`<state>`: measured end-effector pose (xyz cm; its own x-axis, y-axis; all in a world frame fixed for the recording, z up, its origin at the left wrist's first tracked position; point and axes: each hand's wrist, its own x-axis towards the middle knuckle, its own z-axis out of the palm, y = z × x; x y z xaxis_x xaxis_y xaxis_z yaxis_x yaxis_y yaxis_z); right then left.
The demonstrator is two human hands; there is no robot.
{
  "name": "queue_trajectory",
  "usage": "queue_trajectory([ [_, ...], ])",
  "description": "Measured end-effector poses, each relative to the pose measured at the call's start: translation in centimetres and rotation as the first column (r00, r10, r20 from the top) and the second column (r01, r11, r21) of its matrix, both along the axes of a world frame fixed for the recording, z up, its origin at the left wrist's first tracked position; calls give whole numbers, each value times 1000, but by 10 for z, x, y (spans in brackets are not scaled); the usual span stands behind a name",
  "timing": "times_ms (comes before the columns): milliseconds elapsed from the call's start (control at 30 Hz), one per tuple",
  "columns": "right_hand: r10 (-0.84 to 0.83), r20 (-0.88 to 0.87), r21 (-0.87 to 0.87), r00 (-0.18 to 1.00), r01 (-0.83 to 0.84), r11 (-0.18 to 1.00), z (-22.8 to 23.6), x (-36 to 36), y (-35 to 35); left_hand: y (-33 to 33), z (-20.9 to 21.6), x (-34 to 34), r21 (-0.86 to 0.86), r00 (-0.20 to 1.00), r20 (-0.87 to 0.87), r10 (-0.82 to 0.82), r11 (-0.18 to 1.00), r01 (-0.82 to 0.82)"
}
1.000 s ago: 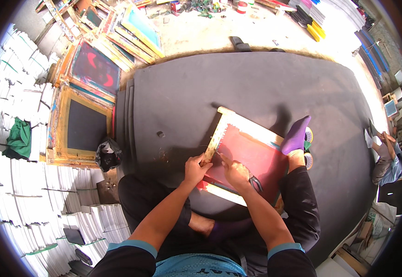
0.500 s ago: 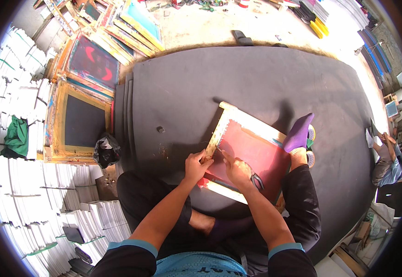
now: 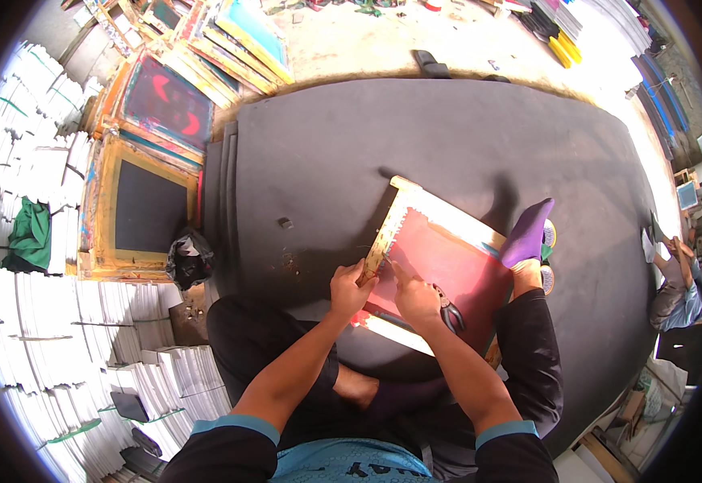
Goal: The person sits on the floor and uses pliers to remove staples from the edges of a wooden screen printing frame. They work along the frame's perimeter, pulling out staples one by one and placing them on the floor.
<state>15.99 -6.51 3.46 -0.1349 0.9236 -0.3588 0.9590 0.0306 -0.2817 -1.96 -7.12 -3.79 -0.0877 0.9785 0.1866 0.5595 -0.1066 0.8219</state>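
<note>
Dark grey sheets [image 3: 327, 161], piled low beside white stacks [image 3: 37, 314], bear the wooden frame [image 3: 457, 253], which we see lying aslant, its red panel uppermost, between the person's hands and a purple sock [image 3: 526, 233]. We note the left hand [image 3: 349, 290] closed round the frame's left bar, and the right hand [image 3: 418, 302], above the panel, curled about a dark-handled tool [image 3: 451, 316] with its forefinger extended toward that bar.

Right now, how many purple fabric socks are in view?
2: one purple fabric sock at the right corner of the red-panelled wooden frame; the other sock, shadowed and partly hidden, lower in the picture.
</note>
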Motion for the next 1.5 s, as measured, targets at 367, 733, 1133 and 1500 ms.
queue_trajectory([
  [367,20,-177,95,984,-3,995,-28,24,4,3,-4,-3,25,998,-18,-53,998,53],
  [733,-55,-421,66,905,91,994,-28,29,14,1,3,-1,79,998,-60,-21,997,26],
  [1133,-785,-488,-850,382,-2,527,0,43,53,1,3,-6,40,999,-28,-19,999,20],
  [1500,-60,-309,132,949,105,986,-21,16,-25,0,5,-1,61,1000,-2,14,998,-14],
])
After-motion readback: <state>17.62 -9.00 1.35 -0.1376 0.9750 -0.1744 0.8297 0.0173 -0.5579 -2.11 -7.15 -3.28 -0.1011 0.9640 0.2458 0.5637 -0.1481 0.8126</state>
